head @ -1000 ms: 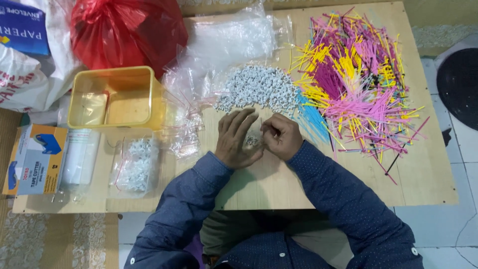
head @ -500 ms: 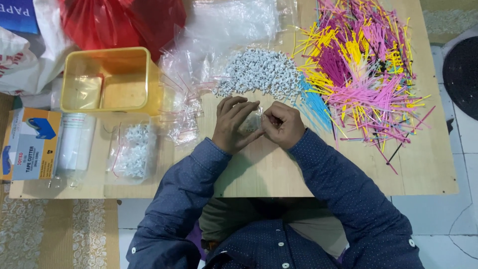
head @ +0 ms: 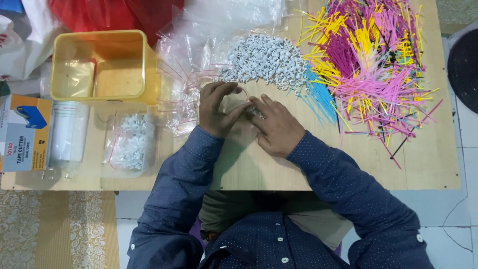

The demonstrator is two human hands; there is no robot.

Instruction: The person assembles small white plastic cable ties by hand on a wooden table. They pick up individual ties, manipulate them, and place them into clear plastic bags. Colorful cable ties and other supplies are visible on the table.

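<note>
Since a second ago my hands have slid a little apart, the right one spreading flatter while the left curls tighter; everything else lies as it did. Largest is the pale wooden table [head: 348, 169], then the wide tangle of pink, yellow and blue plastic sticks [head: 368, 65] at the far right, and the crumpled clear plastic bags [head: 199, 60] at the far middle. On the far left stands the yellow plastic tub [head: 102, 67], with a clear bag of small white rings [head: 130, 142] nearer me and a blue and orange cardboard box [head: 22, 132] at the left edge. A heap of small white plastic rings [head: 266, 62] spreads just beyond my hands. My left hand [head: 216, 109] is pinched on the rim of a small clear plastic bag [head: 234, 102], holding its mouth open towards the right. My right hand [head: 276, 124] lies open and flat, fingers apart, fingertips on a few loose white rings [head: 256, 112] just at that mouth. So the bag sits between my hands, touching both, its opening facing the right hand, which is the one nearer the loose rings; the heap lies farther off, up and right.
</note>
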